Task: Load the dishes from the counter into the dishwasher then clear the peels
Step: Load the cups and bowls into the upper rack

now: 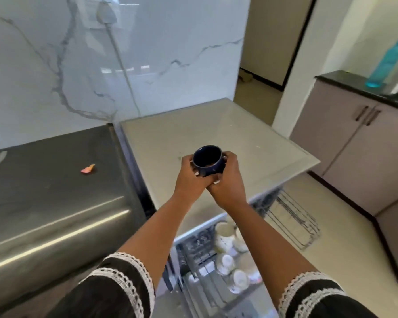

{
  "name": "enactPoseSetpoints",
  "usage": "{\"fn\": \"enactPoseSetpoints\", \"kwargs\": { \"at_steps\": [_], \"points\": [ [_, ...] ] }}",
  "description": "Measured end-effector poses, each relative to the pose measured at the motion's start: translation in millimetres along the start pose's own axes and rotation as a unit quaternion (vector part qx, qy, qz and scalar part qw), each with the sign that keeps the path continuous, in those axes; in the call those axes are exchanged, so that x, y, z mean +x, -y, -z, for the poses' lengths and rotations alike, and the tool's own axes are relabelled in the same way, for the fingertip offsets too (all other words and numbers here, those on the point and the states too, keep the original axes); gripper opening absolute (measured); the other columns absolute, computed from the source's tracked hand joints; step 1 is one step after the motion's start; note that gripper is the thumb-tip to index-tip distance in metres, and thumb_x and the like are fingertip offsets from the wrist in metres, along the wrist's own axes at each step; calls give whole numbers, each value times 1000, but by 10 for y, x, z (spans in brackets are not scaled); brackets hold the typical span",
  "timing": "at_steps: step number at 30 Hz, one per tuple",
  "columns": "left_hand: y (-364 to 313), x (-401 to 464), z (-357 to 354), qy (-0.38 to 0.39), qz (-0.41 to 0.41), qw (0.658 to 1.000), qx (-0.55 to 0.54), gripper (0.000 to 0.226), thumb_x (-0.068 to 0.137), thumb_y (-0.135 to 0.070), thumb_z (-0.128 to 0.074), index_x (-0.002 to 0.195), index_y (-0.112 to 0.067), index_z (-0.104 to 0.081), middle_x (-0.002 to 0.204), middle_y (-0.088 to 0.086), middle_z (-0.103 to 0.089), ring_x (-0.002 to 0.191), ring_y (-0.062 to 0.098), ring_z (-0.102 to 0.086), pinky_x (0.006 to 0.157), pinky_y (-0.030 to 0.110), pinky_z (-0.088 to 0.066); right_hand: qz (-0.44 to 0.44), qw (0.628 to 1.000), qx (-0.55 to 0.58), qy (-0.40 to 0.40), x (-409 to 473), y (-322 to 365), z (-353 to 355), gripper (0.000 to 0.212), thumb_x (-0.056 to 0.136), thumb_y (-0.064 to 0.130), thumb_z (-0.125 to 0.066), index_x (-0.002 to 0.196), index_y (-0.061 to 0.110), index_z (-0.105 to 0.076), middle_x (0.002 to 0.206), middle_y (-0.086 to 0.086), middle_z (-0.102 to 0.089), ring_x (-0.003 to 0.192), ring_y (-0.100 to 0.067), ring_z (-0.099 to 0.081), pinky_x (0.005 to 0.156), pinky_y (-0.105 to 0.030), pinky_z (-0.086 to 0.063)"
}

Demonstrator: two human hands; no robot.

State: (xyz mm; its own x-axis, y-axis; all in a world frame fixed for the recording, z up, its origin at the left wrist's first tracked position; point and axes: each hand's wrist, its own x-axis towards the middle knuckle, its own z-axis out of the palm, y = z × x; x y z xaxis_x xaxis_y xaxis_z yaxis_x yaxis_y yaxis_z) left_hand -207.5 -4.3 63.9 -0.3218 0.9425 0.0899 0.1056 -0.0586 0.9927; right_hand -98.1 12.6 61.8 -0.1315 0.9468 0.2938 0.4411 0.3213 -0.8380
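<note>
1. Dark blue cup (207, 163) held up over the pale surface (228, 134), gripped between both hands, clear of the top.
2. Tilted so the mouth faces up and toward the camera; axis leaning back toward the person, inside showing dark; too squat to give a long axis.
3. Left hand (190, 177) curled round the cup's left side, fingers wrapped beneath.
4. Right hand (228, 180) curled round the right side, thumb at the rim, fingers meeting the left hand's under the base.
5. Both forearms reaching forward from black sleeves (124, 285) edged in white lace.
6. Below the hands, open dishwasher (193, 260) with a pulled-out rack (230, 271) holding several white cups and mugs, blurred.
7. Second wire rack (292, 216) extended to the right over the pale floor, its contents not discernible.
8. Left of the pale top, dark grey stone surface (55, 180) carrying one small pink-orange peel (87, 168), well apart from the cup.
9. Behind, white marble-patterned wall with a plug and cable (122, 65) running down.
10. Far right, a turquoise bottle (386, 63) standing on a dark-topped cabinet (354, 138).
</note>
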Motion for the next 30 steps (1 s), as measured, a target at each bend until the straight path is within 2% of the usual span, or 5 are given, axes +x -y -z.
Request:
{"fn": "enactPoseSetpoints", "kwargs": {
  "at_steps": [8,14,19,23,30],
  "points": [
    [149,-759,-1433,90,40,995,-1,69,70,1,-81,125,-11,-42,109,-1,-56,97,13,-58,71,8,-50,-77,994,-51,-56,-728,-717,1283,65,71,17,-76,124,20,-38,125,-2,-48,101,-18,-56,77,-32,-48],
    [472,-1226,-1999,146,134,980,26,58,76,-16,-80,123,-19,-48,108,-1,-63,97,16,-64,80,24,-53,-137,987,-63,-55,-1189,-1194,1718,64,74,23,-77,124,20,-38,115,8,-38,98,-13,-52,76,-20,-39],
    [787,-1460,-2164,145,215,965,51,44,81,-27,-76,114,-13,-51,104,5,-68,93,19,-67,85,34,-55,-193,980,-44,-15,-1476,-1561,1743,72,73,39,-78,131,22,-38,119,4,-38,93,-8,-45,79,-19,-37],
    [1036,-1541,-2197,165,242,953,73,66,66,-49,-77,118,-12,-58,99,4,-73,91,17,-71,87,40,-56,-228,973,-18,-3,-1596,-1837,1636,70,73,36,-76,130,23,-38,126,2,-42,97,-11,-49,79,-22,-40],
    [1370,-1322,-2227,88,236,960,122,47,86,-28,-71,118,-8,-43,99,9,-67,85,19,-65,59,19,-46,-275,961,24,32,-1377,-2271,1307,69,71,37,-74,126,29,-34,120,-3,-57,96,-20,-60,71,-26,-51]
  ]
}}
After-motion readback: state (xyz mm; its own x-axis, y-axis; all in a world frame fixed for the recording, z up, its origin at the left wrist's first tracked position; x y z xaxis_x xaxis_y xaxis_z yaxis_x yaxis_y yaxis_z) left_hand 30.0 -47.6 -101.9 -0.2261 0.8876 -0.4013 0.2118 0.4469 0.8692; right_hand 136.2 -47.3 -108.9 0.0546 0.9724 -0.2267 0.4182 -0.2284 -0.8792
